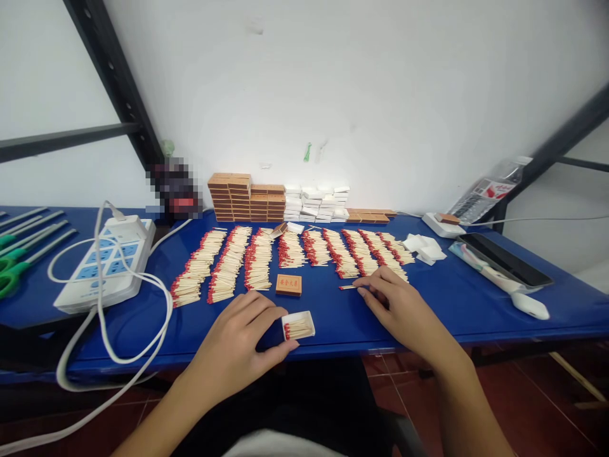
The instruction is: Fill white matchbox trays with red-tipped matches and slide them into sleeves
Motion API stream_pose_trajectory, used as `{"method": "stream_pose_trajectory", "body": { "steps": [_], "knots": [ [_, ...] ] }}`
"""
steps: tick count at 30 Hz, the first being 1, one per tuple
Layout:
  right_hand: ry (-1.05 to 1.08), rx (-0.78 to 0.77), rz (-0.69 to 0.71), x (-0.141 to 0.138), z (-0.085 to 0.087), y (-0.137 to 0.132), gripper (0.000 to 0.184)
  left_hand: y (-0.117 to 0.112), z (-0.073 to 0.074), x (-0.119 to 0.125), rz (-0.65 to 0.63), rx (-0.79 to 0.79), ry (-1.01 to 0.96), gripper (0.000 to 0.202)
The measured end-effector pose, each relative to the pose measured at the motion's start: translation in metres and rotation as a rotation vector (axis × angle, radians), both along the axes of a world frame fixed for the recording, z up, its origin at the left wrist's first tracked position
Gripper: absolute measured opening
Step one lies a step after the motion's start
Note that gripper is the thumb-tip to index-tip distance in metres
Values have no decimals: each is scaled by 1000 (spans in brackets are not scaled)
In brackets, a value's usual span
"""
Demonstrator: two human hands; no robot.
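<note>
At the tabletop [328,320], pinching a match [347,287] in right hand [398,306], tray [301,315] in left hand [250,331]; could spill matches [297,329] by tilting.

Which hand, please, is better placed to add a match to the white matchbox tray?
Probably the right hand: its fingertips are at a loose match, while the left hand holds the tray.

Matches [231,265] were laid in rows across the counter [328,306]. Behind them, along the wall [309,82], trays [311,204] were stacked between boxes [229,198]. Before the rows a single box [288,286] was set, with a loaded tray [299,315] before it. The power strip [88,271] was placed left, the phone [507,259] and bottle [492,188] right.
</note>
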State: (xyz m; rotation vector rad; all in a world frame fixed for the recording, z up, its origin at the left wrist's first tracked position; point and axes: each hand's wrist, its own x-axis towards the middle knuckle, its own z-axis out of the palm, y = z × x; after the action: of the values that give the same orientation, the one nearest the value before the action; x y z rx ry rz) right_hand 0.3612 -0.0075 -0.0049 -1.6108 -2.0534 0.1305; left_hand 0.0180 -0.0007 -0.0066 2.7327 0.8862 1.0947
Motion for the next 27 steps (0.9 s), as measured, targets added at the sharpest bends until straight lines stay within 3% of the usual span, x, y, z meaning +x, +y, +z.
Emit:
{"method": "stream_pose_trajectory", "body": {
  "steps": [12,18,22,27],
  "knots": [
    [25,29,48,-6,1,5,18,0,1,1,-3,0,-3,27],
    [-45,97,170,-59,16,-22,17,0,2,1,-17,-13,-7,27],
    [-214,193,247,-99,14,-30,14,1,1,2,-24,1,-11,27],
    [-151,153,274,-106,13,-29,11,0,1,2,-23,13,-17,25]
  ]
}}
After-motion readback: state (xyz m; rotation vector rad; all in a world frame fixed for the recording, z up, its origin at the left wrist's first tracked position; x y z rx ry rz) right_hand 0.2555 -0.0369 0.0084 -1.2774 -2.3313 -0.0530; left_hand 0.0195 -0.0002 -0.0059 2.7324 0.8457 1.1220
